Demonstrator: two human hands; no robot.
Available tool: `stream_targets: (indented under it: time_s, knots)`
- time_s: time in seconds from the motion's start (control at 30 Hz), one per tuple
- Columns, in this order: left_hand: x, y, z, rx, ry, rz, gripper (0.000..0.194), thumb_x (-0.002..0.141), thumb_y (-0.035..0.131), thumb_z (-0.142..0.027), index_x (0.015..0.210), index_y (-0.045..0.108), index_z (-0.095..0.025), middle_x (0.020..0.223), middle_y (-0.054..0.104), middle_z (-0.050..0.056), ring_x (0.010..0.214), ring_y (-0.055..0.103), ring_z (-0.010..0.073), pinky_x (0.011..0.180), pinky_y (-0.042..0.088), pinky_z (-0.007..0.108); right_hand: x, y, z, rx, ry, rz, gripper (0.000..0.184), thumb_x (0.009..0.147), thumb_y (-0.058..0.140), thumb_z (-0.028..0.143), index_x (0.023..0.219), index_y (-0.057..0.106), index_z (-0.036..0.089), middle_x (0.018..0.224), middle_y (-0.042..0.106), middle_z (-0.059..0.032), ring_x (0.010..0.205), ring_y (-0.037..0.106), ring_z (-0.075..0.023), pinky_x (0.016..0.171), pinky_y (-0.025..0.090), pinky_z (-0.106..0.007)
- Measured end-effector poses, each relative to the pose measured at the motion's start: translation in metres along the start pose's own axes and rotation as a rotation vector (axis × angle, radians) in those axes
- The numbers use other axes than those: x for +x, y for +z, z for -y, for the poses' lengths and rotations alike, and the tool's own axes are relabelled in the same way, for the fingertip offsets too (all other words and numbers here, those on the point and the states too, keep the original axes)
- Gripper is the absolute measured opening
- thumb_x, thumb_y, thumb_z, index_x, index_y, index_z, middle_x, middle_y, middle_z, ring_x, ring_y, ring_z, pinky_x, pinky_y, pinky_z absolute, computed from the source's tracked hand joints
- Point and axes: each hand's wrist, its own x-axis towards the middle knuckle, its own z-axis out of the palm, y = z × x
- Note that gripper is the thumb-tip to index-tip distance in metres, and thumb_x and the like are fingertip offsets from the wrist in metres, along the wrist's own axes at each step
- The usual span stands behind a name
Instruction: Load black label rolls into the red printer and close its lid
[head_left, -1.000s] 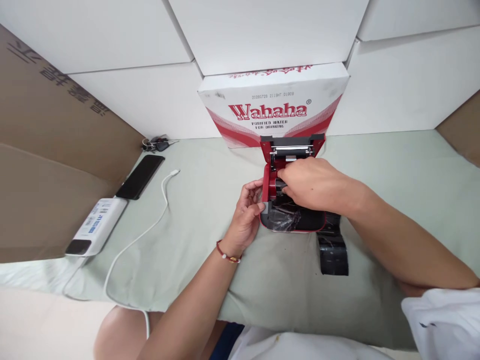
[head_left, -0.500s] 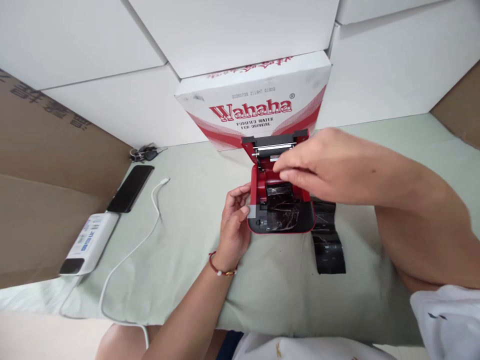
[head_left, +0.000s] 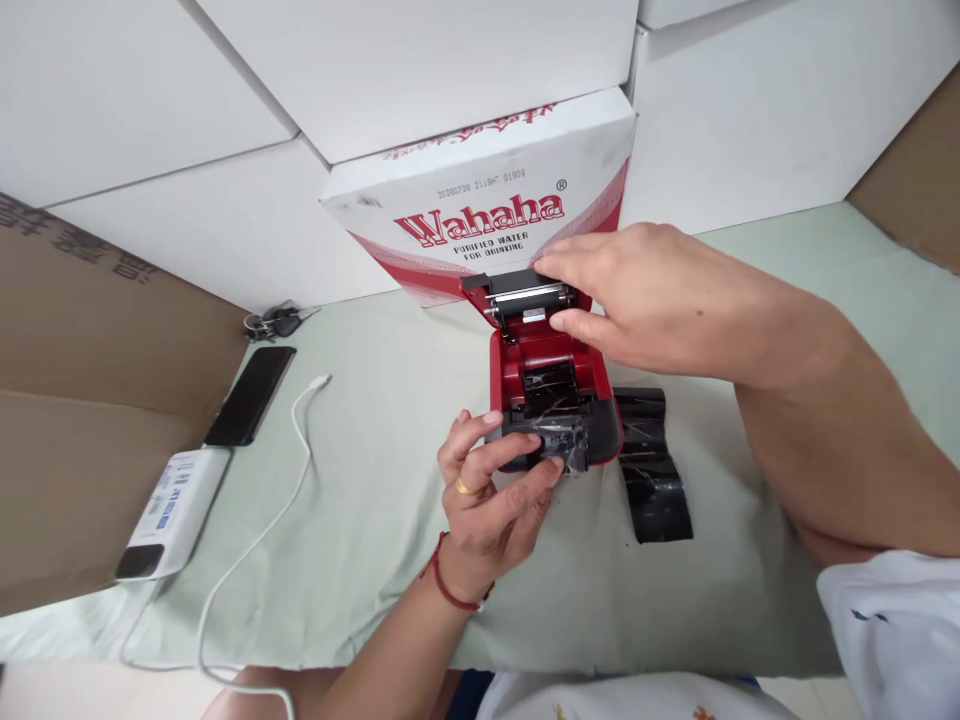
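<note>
A small red-and-black printer stands on the cloth with its hinged lid raised; a roller and a metal bar show inside the lid. A glossy black strip comes out of the red compartment and over the front. My left hand, wearing a gold ring, has its fingertips closed on the strip's crinkled front end, against the printer's black front. My right hand is at the lid's right side, fingers over the top edge and thumb below. Fingers partly hide the lid's right end.
A Wahaha carton stands behind the printer, before stacked white boxes. A black strip piece lies at right. On the left are keys, a phone, a white power bank and a white cable.
My left hand has moved from the printer's left side onto the strip at its front. My right hand has gone from inside the printer up to the lid's edge.
</note>
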Motion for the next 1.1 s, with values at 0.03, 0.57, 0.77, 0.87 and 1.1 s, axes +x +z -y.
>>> stream_targets:
  time_s: [0.03, 0.57, 0.77, 0.87, 1.1]
  knots:
    - [0.000, -0.001, 0.000, 0.001, -0.006, -0.012, 0.029, 0.098, 0.074, -0.010, 0.116, 0.082, -0.032, 0.115, 0.078, 0.006, 0.142, 0.061, 0.0295, 0.131, 0.043, 0.056, 0.000, -0.001, 0.002, -0.014, 0.020, 0.019, 0.033, 0.111, 0.051, 0.028, 0.131, 0.072, 0.013, 0.124, 0.076, -0.0137, 0.098, 0.067, -0.0233, 0.083, 0.043, -0.034]
    - [-0.004, -0.002, -0.011, -0.006, -0.059, -0.097, 0.027, 0.095, 0.070, -0.008, 0.103, 0.082, -0.030, 0.120, 0.076, 0.006, 0.150, 0.058, 0.0278, 0.135, 0.043, 0.057, -0.013, 0.001, 0.013, -0.154, -0.275, 0.294, 0.016, 0.086, 0.061, 0.007, 0.076, 0.065, 0.019, 0.050, 0.041, 0.0027, 0.050, 0.031, -0.0125, 0.064, 0.021, -0.035]
    - [-0.008, -0.002, 0.004, -0.184, -0.127, -0.093, 0.052, 0.105, 0.072, -0.034, 0.155, 0.064, -0.039, 0.144, 0.080, 0.006, 0.152, 0.067, 0.0297, 0.142, 0.033, 0.065, -0.011, 0.004, 0.016, -0.088, -0.310, 0.396, 0.018, 0.084, 0.059, 0.004, 0.073, 0.064, 0.018, 0.047, 0.038, 0.0049, 0.043, 0.024, -0.0104, 0.060, 0.022, -0.033]
    - [-0.006, 0.001, 0.011, -0.283, -0.249, -0.105, 0.060, 0.112, 0.063, -0.037, 0.171, 0.049, -0.039, 0.154, 0.078, 0.006, 0.157, 0.065, 0.0279, 0.147, 0.023, 0.062, -0.011, 0.004, 0.023, -0.105, -0.282, 0.440, 0.017, 0.084, 0.060, 0.008, 0.072, 0.065, 0.018, 0.050, 0.044, 0.0029, 0.044, 0.028, -0.0109, 0.058, 0.023, -0.034]
    - [-0.004, 0.007, 0.018, -0.509, -0.534, -0.103, 0.041, 0.118, 0.055, -0.033, 0.158, 0.065, -0.033, 0.157, 0.075, 0.010, 0.137, 0.079, 0.0269, 0.127, 0.053, 0.050, -0.007, 0.000, 0.024, -0.053, -0.165, 0.449, 0.022, 0.088, 0.058, 0.004, 0.072, 0.065, 0.018, 0.056, 0.054, 0.0001, 0.046, 0.034, -0.0111, 0.056, 0.023, -0.033]
